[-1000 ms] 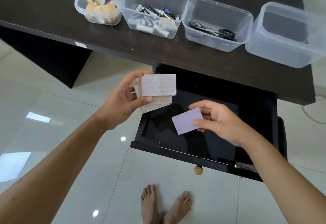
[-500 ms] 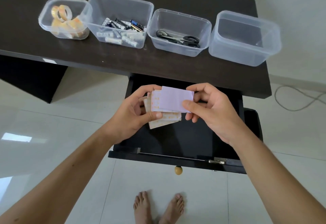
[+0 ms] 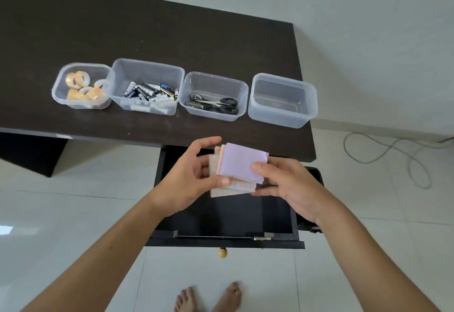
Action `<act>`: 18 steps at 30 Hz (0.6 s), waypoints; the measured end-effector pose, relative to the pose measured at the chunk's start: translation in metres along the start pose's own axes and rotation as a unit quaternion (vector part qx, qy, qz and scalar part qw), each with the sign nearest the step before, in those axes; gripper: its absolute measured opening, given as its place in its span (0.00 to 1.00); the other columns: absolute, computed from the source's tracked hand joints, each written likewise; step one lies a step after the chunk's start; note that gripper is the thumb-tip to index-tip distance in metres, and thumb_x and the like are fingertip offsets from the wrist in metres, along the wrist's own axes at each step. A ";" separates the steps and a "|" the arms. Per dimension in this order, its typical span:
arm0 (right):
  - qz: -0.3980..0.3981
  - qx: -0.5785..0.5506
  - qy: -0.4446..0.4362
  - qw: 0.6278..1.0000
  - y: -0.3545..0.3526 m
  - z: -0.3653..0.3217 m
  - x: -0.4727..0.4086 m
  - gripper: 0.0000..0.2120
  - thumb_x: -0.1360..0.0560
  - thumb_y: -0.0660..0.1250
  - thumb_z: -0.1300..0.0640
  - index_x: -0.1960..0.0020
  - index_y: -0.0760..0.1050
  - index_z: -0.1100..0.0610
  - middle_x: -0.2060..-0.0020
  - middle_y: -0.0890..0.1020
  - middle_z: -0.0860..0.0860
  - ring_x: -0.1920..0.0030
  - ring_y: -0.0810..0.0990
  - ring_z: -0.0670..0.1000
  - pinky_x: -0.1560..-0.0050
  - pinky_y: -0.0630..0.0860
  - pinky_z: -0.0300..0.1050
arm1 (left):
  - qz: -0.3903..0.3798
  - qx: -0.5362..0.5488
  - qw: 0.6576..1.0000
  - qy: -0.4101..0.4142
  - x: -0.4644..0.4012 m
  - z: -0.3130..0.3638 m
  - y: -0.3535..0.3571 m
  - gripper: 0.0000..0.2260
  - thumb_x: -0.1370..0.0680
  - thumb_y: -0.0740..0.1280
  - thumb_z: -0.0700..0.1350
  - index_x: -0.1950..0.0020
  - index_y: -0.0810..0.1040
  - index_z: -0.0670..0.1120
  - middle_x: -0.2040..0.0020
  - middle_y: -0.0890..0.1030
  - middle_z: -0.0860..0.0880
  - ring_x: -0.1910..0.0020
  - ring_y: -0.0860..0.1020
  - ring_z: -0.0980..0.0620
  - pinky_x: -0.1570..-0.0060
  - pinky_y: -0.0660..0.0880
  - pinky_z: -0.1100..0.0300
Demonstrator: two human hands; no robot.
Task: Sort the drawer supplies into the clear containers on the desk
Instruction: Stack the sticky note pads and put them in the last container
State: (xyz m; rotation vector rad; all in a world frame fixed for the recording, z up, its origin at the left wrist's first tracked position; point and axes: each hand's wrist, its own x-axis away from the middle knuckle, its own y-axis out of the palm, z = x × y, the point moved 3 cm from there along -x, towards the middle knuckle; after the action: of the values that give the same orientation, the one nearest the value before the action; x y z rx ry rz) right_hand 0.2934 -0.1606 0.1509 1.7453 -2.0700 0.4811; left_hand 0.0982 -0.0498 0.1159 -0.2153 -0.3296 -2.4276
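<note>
A stack of sticky-note pads (image 3: 239, 164), lilac on top and pale orange-patterned ones beneath, is held above the open dark drawer (image 3: 226, 223). My left hand (image 3: 189, 179) grips its left side with the thumb on the lower edge. My right hand (image 3: 287, 184) pinches its right edge. On the dark desk (image 3: 172, 34) stand several clear containers: one with tape rolls (image 3: 82, 88), one with batteries (image 3: 149, 90), one with scissors (image 3: 213, 101), and an empty one (image 3: 282, 100) at the right.
The drawer has a round wooden knob (image 3: 222, 252) at its front. A grey cable (image 3: 393, 152) loops on the white tiled floor at the right. My bare feet (image 3: 208, 297) stand below the drawer.
My right hand has brought the lilac pad onto the stack in my left hand, and both hands now hold the stack together. The view has shifted so the desk sits farther up.
</note>
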 end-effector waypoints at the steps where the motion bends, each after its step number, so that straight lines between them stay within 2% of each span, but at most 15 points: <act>1: 0.010 -0.008 -0.010 1.000 -0.003 -0.005 0.003 0.12 0.16 0.67 0.54 0.37 0.84 0.56 0.43 0.89 0.53 0.40 0.87 0.54 0.38 0.84 0.56 | 0.002 0.004 1.000 -0.001 -0.001 0.005 0.003 0.36 0.28 0.77 0.39 0.23 0.66 0.49 0.36 0.84 0.43 0.35 0.83 0.43 0.39 0.82 0.51; 3: 0.040 -0.027 -0.032 0.998 -0.009 -0.013 0.008 0.12 0.16 0.67 0.54 0.37 0.84 0.57 0.44 0.89 0.55 0.40 0.87 0.55 0.40 0.85 0.57 | -0.010 0.024 1.000 0.005 -0.005 0.016 0.011 0.31 0.25 0.73 0.40 0.24 0.68 0.46 0.33 0.84 0.44 0.33 0.82 0.43 0.38 0.81 0.53; 6: 0.080 -0.068 -0.049 0.993 -0.023 -0.023 0.006 0.13 0.15 0.66 0.53 0.37 0.84 0.57 0.46 0.89 0.56 0.41 0.87 0.56 0.45 0.86 0.56 | -0.058 0.067 0.996 0.016 -0.018 0.029 0.022 0.24 0.16 0.64 0.42 0.20 0.66 0.46 0.27 0.79 0.45 0.28 0.78 0.42 0.30 0.75 0.44; 8: 0.087 -0.086 -0.059 0.991 -0.035 -0.029 0.000 0.14 0.15 0.65 0.52 0.36 0.83 0.58 0.45 0.89 0.56 0.41 0.87 0.57 0.46 0.86 0.54 | -0.069 0.086 0.994 0.020 -0.034 0.034 0.024 0.22 0.14 0.59 0.40 0.19 0.67 0.45 0.26 0.78 0.41 0.27 0.76 0.40 0.28 0.73 0.42; 12: 0.096 -0.090 -0.082 0.988 -0.063 -0.041 -0.020 0.15 0.15 0.65 0.52 0.34 0.82 0.58 0.42 0.88 0.56 0.40 0.87 0.57 0.45 0.85 0.53 | -0.049 0.107 0.993 0.015 -0.078 0.039 0.029 0.21 0.15 0.61 0.41 0.21 0.69 0.43 0.29 0.80 0.38 0.30 0.79 0.39 0.30 0.76 0.43; 18: 0.122 -0.060 -0.114 0.984 -0.109 -0.059 -0.055 0.15 0.14 0.65 0.54 0.32 0.82 0.59 0.39 0.87 0.54 0.37 0.86 0.53 0.42 0.85 0.54 | -0.006 0.105 0.994 0.019 -0.144 0.050 0.039 0.18 0.13 0.59 0.40 0.23 0.72 0.44 0.32 0.82 0.40 0.33 0.81 0.40 0.34 0.80 0.47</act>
State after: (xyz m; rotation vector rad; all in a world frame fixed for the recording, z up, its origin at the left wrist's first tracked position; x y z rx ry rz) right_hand 0.4130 -0.1022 0.1755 1.5455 -2.4358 0.2250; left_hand 0.2365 0.0217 0.1367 -0.0737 -0.5658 -2.3852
